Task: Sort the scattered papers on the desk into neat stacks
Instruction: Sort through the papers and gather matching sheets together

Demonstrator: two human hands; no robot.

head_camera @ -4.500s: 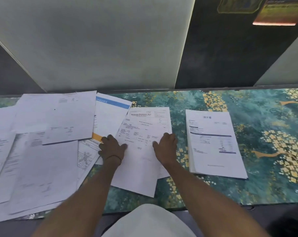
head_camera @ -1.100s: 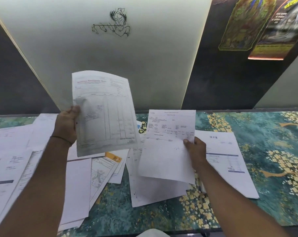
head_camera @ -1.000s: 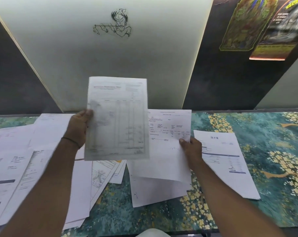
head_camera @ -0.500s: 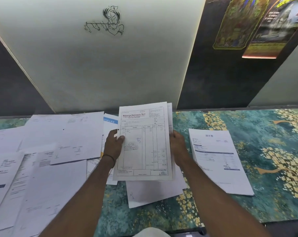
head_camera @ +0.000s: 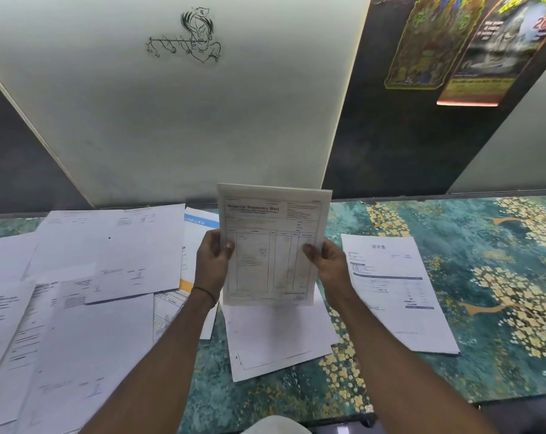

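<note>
Patterned desk (head_camera: 491, 233) below: left hand (head_camera: 213, 261) and right hand (head_camera: 328, 264) pinch the side edges of upright sheets (head_camera: 271, 245), long axis vertical, directly over a small pile (head_camera: 278, 339); a neat stack (head_camera: 397, 296) lies nearer the right.

Desk (head_camera: 484, 233) w/ teal floral top: loose papers (head_camera: 77, 292) overlap across left end, small pile (head_camera: 281, 339) mid near front edge, neat stack (head_camera: 400, 292) right of it

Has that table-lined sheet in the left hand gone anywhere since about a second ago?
Yes. The sheet moved right, from over the scattered papers to over the middle pile, where left hand and right hand both grip it.
</note>
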